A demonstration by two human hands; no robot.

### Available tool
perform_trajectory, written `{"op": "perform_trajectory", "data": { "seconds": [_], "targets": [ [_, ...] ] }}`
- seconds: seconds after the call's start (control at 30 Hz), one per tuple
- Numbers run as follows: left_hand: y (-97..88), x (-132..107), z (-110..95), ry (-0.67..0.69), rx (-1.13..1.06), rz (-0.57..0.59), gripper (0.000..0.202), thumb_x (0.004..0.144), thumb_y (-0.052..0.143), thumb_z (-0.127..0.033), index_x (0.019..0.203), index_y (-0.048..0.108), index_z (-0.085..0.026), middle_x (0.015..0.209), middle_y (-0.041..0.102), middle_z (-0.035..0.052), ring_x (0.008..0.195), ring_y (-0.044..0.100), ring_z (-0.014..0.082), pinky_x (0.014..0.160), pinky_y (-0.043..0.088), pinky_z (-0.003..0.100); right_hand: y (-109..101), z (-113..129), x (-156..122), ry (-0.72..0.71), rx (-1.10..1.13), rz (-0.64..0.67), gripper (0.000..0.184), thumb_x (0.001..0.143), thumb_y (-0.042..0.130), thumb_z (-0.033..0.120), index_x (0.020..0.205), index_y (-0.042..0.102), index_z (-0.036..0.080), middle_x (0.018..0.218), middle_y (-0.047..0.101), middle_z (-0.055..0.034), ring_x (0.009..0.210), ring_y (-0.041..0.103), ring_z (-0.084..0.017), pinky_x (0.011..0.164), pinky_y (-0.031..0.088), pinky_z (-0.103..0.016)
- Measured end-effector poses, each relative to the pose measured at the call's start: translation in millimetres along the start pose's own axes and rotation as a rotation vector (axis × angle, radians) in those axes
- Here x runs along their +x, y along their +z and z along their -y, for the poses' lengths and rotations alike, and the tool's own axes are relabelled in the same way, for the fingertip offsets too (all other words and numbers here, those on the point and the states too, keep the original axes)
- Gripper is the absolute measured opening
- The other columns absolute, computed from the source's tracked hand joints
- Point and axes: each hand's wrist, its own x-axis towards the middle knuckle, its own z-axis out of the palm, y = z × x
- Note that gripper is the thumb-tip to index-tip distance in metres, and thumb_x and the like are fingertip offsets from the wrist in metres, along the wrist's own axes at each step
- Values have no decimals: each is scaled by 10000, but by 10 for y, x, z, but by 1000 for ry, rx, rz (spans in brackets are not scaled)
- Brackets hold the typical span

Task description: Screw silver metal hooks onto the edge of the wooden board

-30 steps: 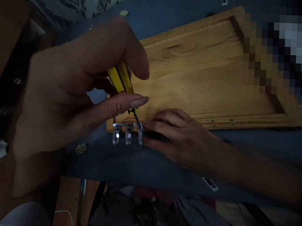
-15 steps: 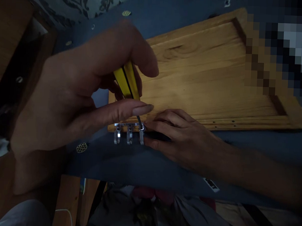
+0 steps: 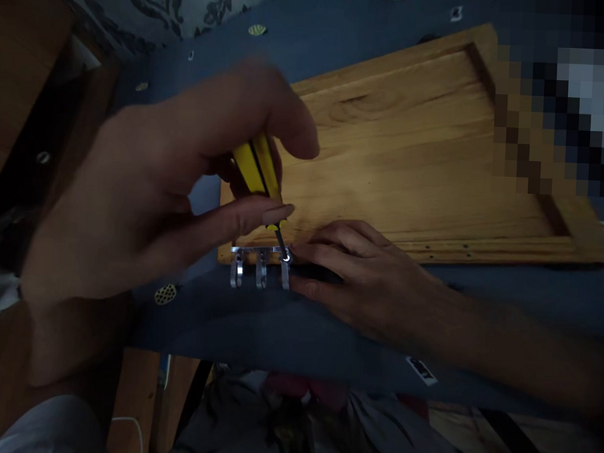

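Note:
My left hand (image 3: 148, 180) is closed around the yellow-and-black handle of a screwdriver (image 3: 258, 168). Its thumb lies along the lower end of the handle. The screwdriver's tip meets the right end of a shiny metal hook rack (image 3: 251, 250), at a screw position above the rightmost of three hooks. That rack lies along the near edge of a framed wooden panel (image 3: 405, 151), its hooks hanging past the edge. My right hand (image 3: 370, 276) grips the rack's right end and the panel edge there, with index finger above and thumb below.
The panel lies on a dark blue patterned cloth (image 3: 218, 323). Several small holes show along the panel's near edge at right. Patterned fabric (image 3: 156, 6) is at the back left, wooden furniture (image 3: 24, 47) on the left. A white cable (image 3: 136, 426) is low down.
My left thumb has slid back slightly along the handle, uncovering the screwdriver's yellow collar. The screwdriver tip stays at the rightmost hook, and my right hand keeps its place.

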Motion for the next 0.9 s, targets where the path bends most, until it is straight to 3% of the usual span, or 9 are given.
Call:
{"op": "perform_trajectory", "data": {
  "seconds": [0.07, 0.17, 0.23, 0.37, 0.47, 0.63, 0.73, 0.83, 0.9],
  "targets": [
    [40, 2, -34, -106, 27, 87, 262, 999, 677, -355, 1185, 541, -229, 1016, 674, 7, 855, 704, 166, 676, 537, 329, 0, 0, 5, -4, -5, -4, 220, 1014, 559, 178, 1123, 746, 217, 1143, 712, -67, 1087, 577, -266, 951, 528, -450],
    [60, -12, -74, -153, 120, 106, 184, 1040, 605, -404, 1138, 523, -271, 856, 644, -34, 742, 684, 154, 622, 512, 325, -10, 3, 20, -7, -18, -16, 278, 1050, 486, 205, 1110, 756, 236, 1128, 721, -62, 1072, 577, -255, 935, 527, -433],
    [34, -32, -77, -154, 140, 116, 141, 1050, 584, -385, 1132, 522, -290, 863, 652, -37, 746, 690, 158, 618, 515, 330, -30, 5, 30, -10, -19, -3, 307, 1059, 458, 208, 1105, 759, 244, 1139, 728, -57, 1060, 582, -248, 930, 519, -416],
    [-43, -56, -34, -87, 131, 158, 183, 1046, 575, -338, 1194, 523, -243, 1075, 691, -1, 867, 728, 161, 679, 555, 308, -82, 12, 42, 1, 4, 33, 272, 1032, 502, 157, 1104, 757, 218, 1156, 733, -75, 1079, 578, -249, 967, 504, -408],
    [-56, -47, -13, -61, 93, 205, 196, 1061, 525, -347, 1218, 503, -232, 1039, 702, 2, 810, 736, 151, 600, 547, 270, -98, 9, 37, -10, 27, 39, 268, 1043, 495, 183, 1124, 749, 206, 1161, 730, -84, 1071, 579, -250, 953, 520, -423],
    [18, -30, -45, -124, 193, 123, 337, 1060, 507, -498, 1186, 548, -187, 923, 688, -1, 669, 703, 143, 610, 584, 303, -78, -8, 12, -20, 64, 64, 282, 1026, 494, 185, 1162, 741, 192, 1212, 712, -120, 1151, 577, -281, 994, 522, -475],
    [43, -22, -37, -103, 210, 117, 326, 1067, 503, -474, 1186, 554, -175, 875, 679, -16, 624, 691, 134, 597, 569, 296, -76, -5, 10, -23, 66, 48, 271, 1028, 493, 178, 1161, 729, 179, 1201, 706, -120, 1156, 556, -281, 989, 525, -469],
    [23, -14, -17, -79, 132, 194, 230, 1084, 464, -376, 1199, 521, -186, 840, 690, -18, 695, 743, 163, 529, 529, 280, -93, 1, 19, -27, 63, 58, 269, 1033, 486, 171, 1159, 723, 171, 1194, 704, -123, 1144, 549, -273, 978, 525, -463],
    [-8, -16, -22, -89, 61, 184, 190, 1037, 543, -363, 1155, 567, -217, 810, 694, -36, 703, 766, 176, 468, 513, 264, -104, -2, 23, -29, 60, 58, 256, 1025, 503, 166, 1149, 727, 177, 1193, 708, -122, 1125, 560, -268, 968, 527, -456]
  ]
}}
